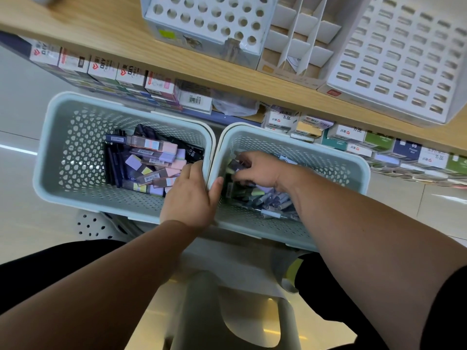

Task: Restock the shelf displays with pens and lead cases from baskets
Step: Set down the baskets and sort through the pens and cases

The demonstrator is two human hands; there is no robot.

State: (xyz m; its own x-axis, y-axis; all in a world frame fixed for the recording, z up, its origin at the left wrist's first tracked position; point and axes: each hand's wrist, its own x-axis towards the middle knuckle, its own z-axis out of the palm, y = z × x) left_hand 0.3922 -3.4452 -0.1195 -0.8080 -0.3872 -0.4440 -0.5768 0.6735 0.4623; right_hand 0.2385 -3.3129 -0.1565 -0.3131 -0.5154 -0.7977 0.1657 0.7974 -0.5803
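Head view, lister: Landmark is the left basket (50, 157), pale and perforated. Inside it: a heap of lead cases (154, 157) with pink, lilac and yellow ends, and dark pens (113, 160) along the heap's left side.

Checker: And touching it on the right?

Lister: The right basket (353, 173), same make, rim against rim with the left basket. It holds grey-blue pens (274, 202) at its near end and more cases under your hand.

Checker: Your hands, please.

Lister: Your left hand (192, 198) lies across the two touching rims. The fingers point into the left basket and reach the cases at its right edge, and the thumb sits over on the right basket's side. Whether it squeezes the rims or only rests there, I cannot tell. Your right hand (255, 170) is down in the right basket, fingers curled, pinching a dark lead case (236, 164).

Checker: Beyond the left basket?

Lister: Beyond it runs a wooden shelf (101, 29). On the shelf stand a round-hole display (209, 21), a divided tray (298, 46) to its right, and a slotted display (394, 59) further right. Under the board, just behind the left basket, are rows of boxes (106, 69). On your side of the left basket are a perforated shoe (93, 224) and a white stool (227, 311).
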